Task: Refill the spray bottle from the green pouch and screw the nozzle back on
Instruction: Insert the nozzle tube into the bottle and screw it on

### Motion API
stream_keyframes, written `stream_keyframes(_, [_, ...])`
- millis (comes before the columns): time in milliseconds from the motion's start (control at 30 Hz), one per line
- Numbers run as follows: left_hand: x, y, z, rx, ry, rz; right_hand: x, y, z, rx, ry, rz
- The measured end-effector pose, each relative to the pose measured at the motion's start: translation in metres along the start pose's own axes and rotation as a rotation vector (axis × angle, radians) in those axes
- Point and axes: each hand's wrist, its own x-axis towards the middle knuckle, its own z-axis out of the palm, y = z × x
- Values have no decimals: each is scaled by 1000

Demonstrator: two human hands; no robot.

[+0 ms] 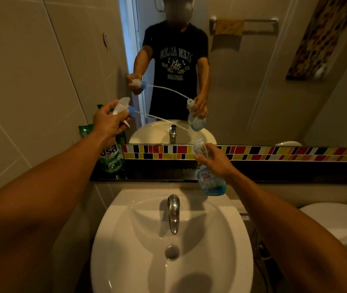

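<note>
Head view: left hand point(108, 123) grips the nozzle point(123, 106), its tube point(157, 117) trailing right toward the bottle point(209, 178), clasped by the neck in the right hand point(216, 160). Pouch point(111, 157) stands just below the left hand.

Clear plastic spray bottle point(209, 178), glossy ceramic sink point(126, 240), shiny metal tap point(173, 212).

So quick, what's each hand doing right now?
Left hand: closed around the spray nozzle, tube trailing out.
Right hand: closed around the spray bottle, held over the sink.
</note>
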Motion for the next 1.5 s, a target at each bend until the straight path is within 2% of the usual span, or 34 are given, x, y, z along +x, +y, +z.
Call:
stream_keyframes(300, [-16,8,6,59,-89,24,-10,-10,4,-45,-36,-14])
stream_keyframes(533, [-38,11,39,20,-249,21,-11,-22,15,-77,-99,-24])
stream_keyframes(967, [-54,-13,81,247,-454,120,-12,-57,38,8,-128,-89])
stream_keyframes(1233, [-59,-20,81,241,-515,98,-12,-61,40,15,-131,-80])
stream_keyframes(1500, [-71,-27,95,257,-414,211,-16,-63,43,35,-116,-76])
